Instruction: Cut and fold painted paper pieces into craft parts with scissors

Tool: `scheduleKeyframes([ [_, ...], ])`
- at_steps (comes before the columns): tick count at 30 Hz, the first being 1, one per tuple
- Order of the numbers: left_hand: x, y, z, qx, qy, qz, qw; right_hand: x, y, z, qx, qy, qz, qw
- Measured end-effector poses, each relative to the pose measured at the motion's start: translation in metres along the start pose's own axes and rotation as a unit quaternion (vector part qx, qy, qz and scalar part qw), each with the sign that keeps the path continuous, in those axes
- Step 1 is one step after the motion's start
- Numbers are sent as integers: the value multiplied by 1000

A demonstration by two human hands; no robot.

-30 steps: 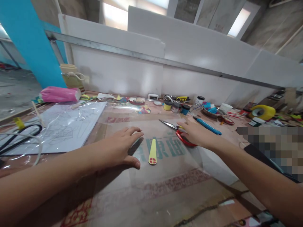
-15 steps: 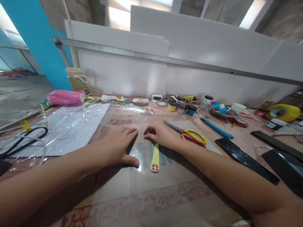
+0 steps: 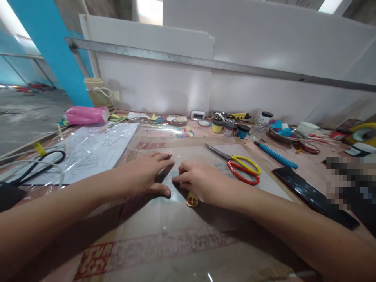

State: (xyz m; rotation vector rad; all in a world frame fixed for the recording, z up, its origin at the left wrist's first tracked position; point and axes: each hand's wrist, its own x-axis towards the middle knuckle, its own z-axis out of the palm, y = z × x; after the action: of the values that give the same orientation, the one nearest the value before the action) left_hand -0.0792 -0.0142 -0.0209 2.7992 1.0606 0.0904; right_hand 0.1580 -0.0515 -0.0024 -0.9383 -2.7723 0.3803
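My left hand [image 3: 147, 172] rests on the plastic-covered tabletop [image 3: 164, 235] with its fingers and thumb spread and nothing in it. To its right, my right hand [image 3: 202, 180] is over a small yellow strip [image 3: 192, 200] with a red pattern on its rounded end. Only that end shows; the hand covers the rest. The right fingers are bent and close together, and whether they grip anything is hidden. Beyond the right wrist lie scissors [image 3: 235, 161] with one yellow and one red handle.
Drawings [image 3: 91, 156] lie under plastic at left, near a pink packet [image 3: 86, 114] and black-handled scissors [image 3: 38, 168]. At right are a blue pen-shaped tool [image 3: 276, 155] and a black phone [image 3: 311, 196]. Paint jars [image 3: 242, 131] stand along the back.
My right hand has moved nearer, over the yellow strip, covering most of it. The red scissor handle is now uncovered. The whole view has shifted slightly.
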Motion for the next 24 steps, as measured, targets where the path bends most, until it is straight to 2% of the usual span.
scheduleKeyframes([
  [2, 3, -1, -2, -14, 1, 11, 1000, 1, -1, 3, 31, 10, -1, 999],
  [4, 4, 1, -3, -22, 19, 12, 1000, 5, 5, 5, 105, 35, 42, 993],
  [7, 3, 11, -3, -21, 43, 12, 999, 11, 18, 4, 245, 60, 131, 959],
  [9, 2, 18, -4, -17, 44, 22, 999, 13, 24, 1, 293, 56, 160, 941],
  [17, 0, 30, -2, -17, 93, 75, 993, 12, 23, -1, 298, 53, 164, 939],
  [21, 1, 31, 0, -50, 87, 38, 994, 12, 23, -1, 290, 58, 162, 942],
  [24, 4, 31, 0, -82, 63, -4, 995, 12, 22, -1, 284, 57, 159, 944],
])
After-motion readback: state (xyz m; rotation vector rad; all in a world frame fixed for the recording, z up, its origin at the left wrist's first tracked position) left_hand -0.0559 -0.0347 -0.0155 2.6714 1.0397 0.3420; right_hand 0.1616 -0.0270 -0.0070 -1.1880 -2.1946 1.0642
